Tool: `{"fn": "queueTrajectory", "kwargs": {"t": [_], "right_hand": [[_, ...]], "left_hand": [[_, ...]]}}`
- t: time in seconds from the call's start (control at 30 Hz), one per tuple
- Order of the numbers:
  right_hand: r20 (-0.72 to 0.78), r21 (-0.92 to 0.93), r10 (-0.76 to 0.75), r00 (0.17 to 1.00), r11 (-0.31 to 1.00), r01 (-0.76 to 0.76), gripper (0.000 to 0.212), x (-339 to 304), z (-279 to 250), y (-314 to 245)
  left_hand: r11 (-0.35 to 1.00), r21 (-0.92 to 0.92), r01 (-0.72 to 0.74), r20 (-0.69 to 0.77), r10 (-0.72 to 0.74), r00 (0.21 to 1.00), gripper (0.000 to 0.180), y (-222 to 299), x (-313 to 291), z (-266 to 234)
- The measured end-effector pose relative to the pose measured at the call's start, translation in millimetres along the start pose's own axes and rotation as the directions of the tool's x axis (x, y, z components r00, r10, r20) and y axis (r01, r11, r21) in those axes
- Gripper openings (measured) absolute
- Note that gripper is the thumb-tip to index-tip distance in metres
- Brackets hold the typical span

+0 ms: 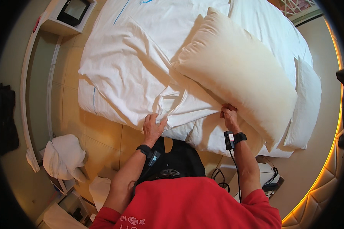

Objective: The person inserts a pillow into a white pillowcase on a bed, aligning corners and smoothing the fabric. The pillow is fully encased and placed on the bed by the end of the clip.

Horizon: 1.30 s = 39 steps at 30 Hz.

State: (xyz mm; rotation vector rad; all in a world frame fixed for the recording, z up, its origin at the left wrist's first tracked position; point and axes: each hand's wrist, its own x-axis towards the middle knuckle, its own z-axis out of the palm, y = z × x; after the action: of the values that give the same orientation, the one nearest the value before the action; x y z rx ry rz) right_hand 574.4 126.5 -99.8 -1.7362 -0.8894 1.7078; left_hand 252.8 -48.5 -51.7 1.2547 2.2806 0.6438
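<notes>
Tiled floor [70, 114] lies open left of the bed [114, 68]. Left hand [153, 128] presses flat, fingers spread, on the white sheet [141, 76] at the near edge. Right hand [228, 114] pinches the bare pillow's [237, 72] near edge; its long axis runs far-left to near-right.

Left hand [153, 128] flat, right hand [229, 114] clenched

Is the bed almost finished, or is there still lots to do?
Not finished yet. Done: a white sheet covers the mattress. In hand: the right hand grips the bare pillow, the left hand presses crumpled white fabric. Left: the pillow has no case; another pillow lies at the edge.
</notes>
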Motion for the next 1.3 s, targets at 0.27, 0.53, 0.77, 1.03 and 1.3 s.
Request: {"fn": "queueTrajectory", "kwargs": {"t": [0.27, 0.53, 0.77, 1.03, 1.3], "right_hand": [[-0.132, 0.073, 0.082, 0.988, 0.995, -0.073, 0.013, -14.2, 8.2, 49.5], [0.594, -0.218, 0.283, 0.753, 0.958, -0.188, 0.033, -96.2, 97.3, 52.6], [0.523, -0.381, 0.093, 0.847, 0.914, 0.136, 0.03, -95.9, 157.4, 66.4], [0.368, -0.301, -0.042, 0.929, 0.94, 0.162, 0.028, -101.1, 168.1, 82.3], [0.318, -0.53, -0.296, 0.901, 0.732, 0.427, 0.033, -136.1, 177.8, 54.0]], "left_hand": [[0.983, 0.153, -0.106, 0.11, 0.089, 0.99, 0.044, -26.0, -22.7, -13.4], [0.997, 0.022, -0.078, 0.255, 0.07, 0.964, 0.059, -34.3, -22.8, -9.5], [0.982, -0.156, -0.111, 0.325, 0.157, 0.933, 0.064, -46.0, -28.0, -23.7], [0.985, -0.159, -0.059, 0.314, 0.108, 0.943, 0.059, -56.0, -45.5, -27.8], [0.984, -0.167, -0.059, 0.301, 0.108, 0.947, 0.054, -38.7, -54.2, -40.2]]}}
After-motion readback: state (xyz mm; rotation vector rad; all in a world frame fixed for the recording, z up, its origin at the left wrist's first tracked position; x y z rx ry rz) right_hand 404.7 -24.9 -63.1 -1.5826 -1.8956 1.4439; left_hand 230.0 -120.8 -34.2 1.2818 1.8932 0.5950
